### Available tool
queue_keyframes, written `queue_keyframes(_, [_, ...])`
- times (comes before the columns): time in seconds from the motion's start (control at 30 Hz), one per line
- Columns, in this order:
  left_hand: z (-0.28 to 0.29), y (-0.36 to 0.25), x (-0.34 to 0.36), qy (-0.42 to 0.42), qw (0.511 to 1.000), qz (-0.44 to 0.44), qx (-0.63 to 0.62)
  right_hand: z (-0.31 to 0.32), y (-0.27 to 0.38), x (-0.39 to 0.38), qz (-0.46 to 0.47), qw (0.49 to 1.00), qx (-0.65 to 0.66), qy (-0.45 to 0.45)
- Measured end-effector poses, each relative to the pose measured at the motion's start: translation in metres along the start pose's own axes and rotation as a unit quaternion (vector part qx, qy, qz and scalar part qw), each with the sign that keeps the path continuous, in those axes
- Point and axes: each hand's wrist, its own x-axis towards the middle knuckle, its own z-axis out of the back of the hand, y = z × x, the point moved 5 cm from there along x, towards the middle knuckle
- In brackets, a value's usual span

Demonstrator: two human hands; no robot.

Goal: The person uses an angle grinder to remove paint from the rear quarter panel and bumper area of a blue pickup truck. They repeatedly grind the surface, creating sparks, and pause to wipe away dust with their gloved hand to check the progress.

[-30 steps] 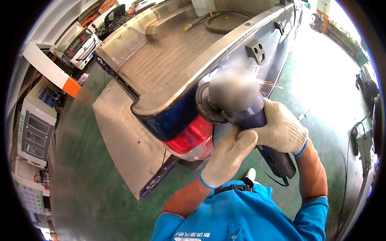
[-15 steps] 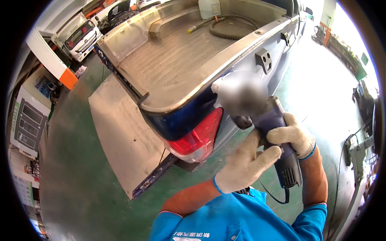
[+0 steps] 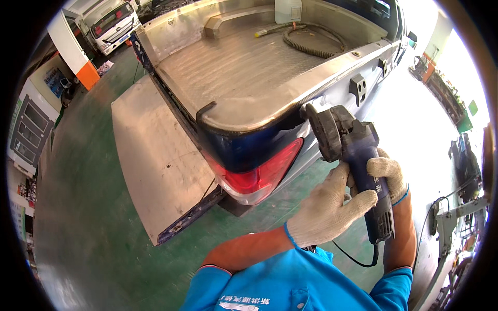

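Note:
A dark blue and black angle grinder is held up in front of me, tilted with its head toward the truck. My right hand, in a white knit glove, wraps around the body from the right. From the other side my gloved left hand grips it, thumb across the casing and fingers partly hidden behind. The disc and guard sit close beside the rear corner of a blue pickup truck; whether they touch it cannot be told. Just left of the grinder is the red tail light.
The lowered tailgate juts out at the left. A ribbed hose and a white jug lie in the truck bed. A power cord hangs below the grinder. Right of me stands a grey metal stand; a white truck is parked far left.
The view has shifted, so the pickup appears further right and lower. The grinder's head, blurred over by a pale patch before, now shows sharply. Both hands keep their hold on the grinder.

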Motion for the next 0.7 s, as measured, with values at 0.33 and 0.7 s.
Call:
queue_keyframes(0.33, [-0.001, 0.001, 0.0, 0.025, 0.999, 0.016, -0.023, -0.004, 0.008, -0.006, -0.013, 0.999, -0.034, -0.028])
queue_keyframes(0.7, [-0.011, 0.034, 0.006, 0.063, 0.98, 0.064, -0.175, -0.023, 0.034, -0.033, 0.043, 0.865, -0.491, -0.095])
